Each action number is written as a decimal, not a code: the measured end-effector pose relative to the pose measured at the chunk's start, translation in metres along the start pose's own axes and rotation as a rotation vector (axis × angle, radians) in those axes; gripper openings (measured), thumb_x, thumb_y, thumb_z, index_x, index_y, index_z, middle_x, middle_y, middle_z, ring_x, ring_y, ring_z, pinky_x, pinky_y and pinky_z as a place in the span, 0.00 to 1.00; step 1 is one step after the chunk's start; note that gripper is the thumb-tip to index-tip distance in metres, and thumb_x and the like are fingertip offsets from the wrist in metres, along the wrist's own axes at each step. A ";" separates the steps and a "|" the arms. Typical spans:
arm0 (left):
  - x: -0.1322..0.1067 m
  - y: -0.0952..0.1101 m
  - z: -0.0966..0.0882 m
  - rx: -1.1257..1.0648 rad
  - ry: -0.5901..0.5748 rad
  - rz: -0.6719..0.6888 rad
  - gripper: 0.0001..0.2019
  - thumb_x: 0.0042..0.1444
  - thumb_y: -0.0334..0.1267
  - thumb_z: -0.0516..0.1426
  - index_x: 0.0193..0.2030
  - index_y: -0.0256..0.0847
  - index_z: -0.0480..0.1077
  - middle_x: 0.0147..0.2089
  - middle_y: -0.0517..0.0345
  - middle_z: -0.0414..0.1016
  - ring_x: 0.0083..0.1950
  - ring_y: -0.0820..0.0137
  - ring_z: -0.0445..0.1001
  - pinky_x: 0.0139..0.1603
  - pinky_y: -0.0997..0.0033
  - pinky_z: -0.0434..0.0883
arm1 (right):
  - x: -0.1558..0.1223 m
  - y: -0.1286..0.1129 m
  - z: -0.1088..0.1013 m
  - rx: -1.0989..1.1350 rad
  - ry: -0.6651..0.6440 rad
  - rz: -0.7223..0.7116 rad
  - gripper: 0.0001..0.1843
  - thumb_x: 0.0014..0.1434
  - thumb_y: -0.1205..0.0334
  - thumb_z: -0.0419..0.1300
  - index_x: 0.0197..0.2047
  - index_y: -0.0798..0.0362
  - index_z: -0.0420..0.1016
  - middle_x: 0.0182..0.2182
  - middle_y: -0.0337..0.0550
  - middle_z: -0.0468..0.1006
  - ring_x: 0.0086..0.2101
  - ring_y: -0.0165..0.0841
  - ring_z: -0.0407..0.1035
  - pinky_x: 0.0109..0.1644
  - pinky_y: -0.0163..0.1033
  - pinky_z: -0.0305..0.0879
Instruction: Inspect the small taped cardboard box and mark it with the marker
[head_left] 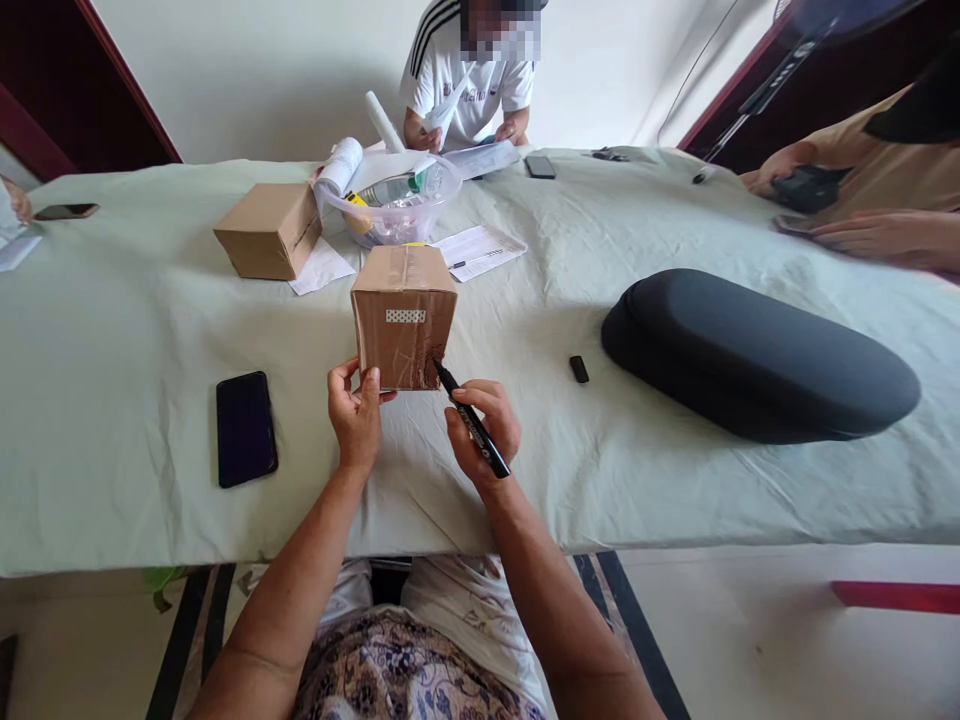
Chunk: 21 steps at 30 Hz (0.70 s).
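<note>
My left hand [356, 415] grips the lower left corner of a small brown cardboard box [401, 345], its thumb on the near face. The box is taped along the top and has a white patterned strip on its front. In my right hand [487, 425] is a black marker [474, 422], held like a pen. Its tip meets the lower right of the box's front, beside a dark scuffed or scribbled patch. A small black piece that looks like the marker cap [578, 369] lies on the cloth to the right.
A dark phone [247, 430] lies on the left and a long black case [757, 355] on the right. Behind the box stand a second cardboard box [266, 232] and a clear plastic basin [397, 222] with bottles and papers. Other people sit around the cloth-covered table [135, 330].
</note>
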<state>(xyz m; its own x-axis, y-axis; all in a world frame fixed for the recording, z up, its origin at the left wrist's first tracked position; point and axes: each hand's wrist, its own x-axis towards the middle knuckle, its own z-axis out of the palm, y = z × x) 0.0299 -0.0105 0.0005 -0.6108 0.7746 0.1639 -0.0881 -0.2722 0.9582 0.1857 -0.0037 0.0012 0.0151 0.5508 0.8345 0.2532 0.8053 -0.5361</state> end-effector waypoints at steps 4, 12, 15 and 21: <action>0.001 0.001 0.001 -0.026 -0.004 -0.014 0.25 0.52 0.56 0.66 0.45 0.41 0.66 0.52 0.50 0.72 0.42 0.68 0.80 0.32 0.69 0.83 | 0.002 -0.003 0.001 0.080 -0.088 0.029 0.08 0.63 0.65 0.60 0.45 0.47 0.75 0.35 0.42 0.78 0.36 0.35 0.73 0.39 0.43 0.70; 0.005 -0.002 -0.001 -0.024 0.006 0.013 0.24 0.52 0.57 0.66 0.44 0.41 0.65 0.50 0.50 0.73 0.43 0.68 0.80 0.30 0.72 0.82 | -0.002 0.004 -0.001 -0.202 0.002 0.170 0.12 0.65 0.57 0.58 0.29 0.49 0.72 0.21 0.36 0.72 0.23 0.31 0.65 0.35 0.42 0.66; 0.004 -0.002 -0.001 -0.022 0.007 0.010 0.24 0.52 0.56 0.66 0.44 0.41 0.65 0.51 0.50 0.73 0.43 0.67 0.80 0.30 0.72 0.83 | -0.001 0.009 -0.003 -0.391 0.151 0.271 0.13 0.66 0.54 0.57 0.30 0.49 0.71 0.23 0.38 0.73 0.25 0.32 0.67 0.38 0.44 0.68; 0.003 -0.001 -0.001 -0.012 -0.002 -0.001 0.24 0.52 0.56 0.66 0.45 0.41 0.66 0.52 0.50 0.73 0.43 0.68 0.80 0.31 0.71 0.83 | 0.000 0.002 -0.006 -0.129 0.113 0.095 0.07 0.65 0.56 0.58 0.43 0.46 0.74 0.35 0.42 0.78 0.35 0.36 0.74 0.41 0.46 0.72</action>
<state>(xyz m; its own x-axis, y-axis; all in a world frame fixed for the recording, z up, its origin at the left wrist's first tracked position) 0.0276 -0.0083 -0.0004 -0.6089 0.7762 0.1635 -0.0981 -0.2782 0.9555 0.1923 -0.0037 0.0011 0.1511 0.5891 0.7938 0.3674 0.7120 -0.5984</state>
